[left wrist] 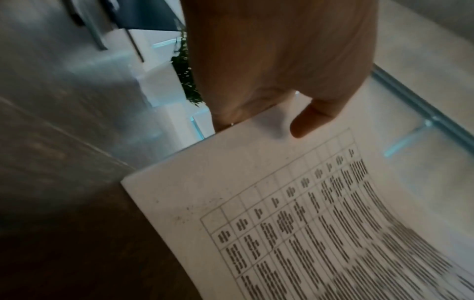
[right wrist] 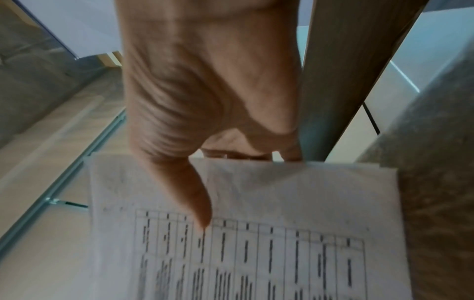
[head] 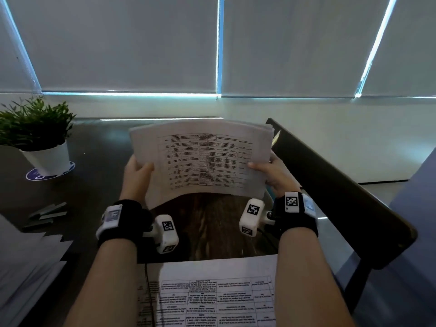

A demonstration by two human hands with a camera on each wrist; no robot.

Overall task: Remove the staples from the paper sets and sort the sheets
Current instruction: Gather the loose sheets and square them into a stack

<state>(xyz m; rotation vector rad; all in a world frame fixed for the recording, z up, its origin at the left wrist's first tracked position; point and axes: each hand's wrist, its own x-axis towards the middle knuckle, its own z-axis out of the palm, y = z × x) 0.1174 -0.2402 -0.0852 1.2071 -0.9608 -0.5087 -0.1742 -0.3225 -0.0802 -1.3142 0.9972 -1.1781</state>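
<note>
The paper set (head: 203, 161) is held up in the air above the dark table (head: 99, 147), at centre of the head view, and it bends like an arch. A printed table is on its top sheet. The left hand (head: 136, 178) grips the edge at 9 o'clock, thumb (left wrist: 311, 119) on top, other fingers under. The right hand (head: 276, 178) grips the edge at 3 o'clock in the same way, w/ thumb (right wrist: 195, 203) pressing on the print. At 6 o'clock a printed sheet (head: 212, 293) lies flat. At 8 o'clock is a pile of sheets (head: 26, 265), at 10 o'clock a potted plant (head: 40, 135).
</note>
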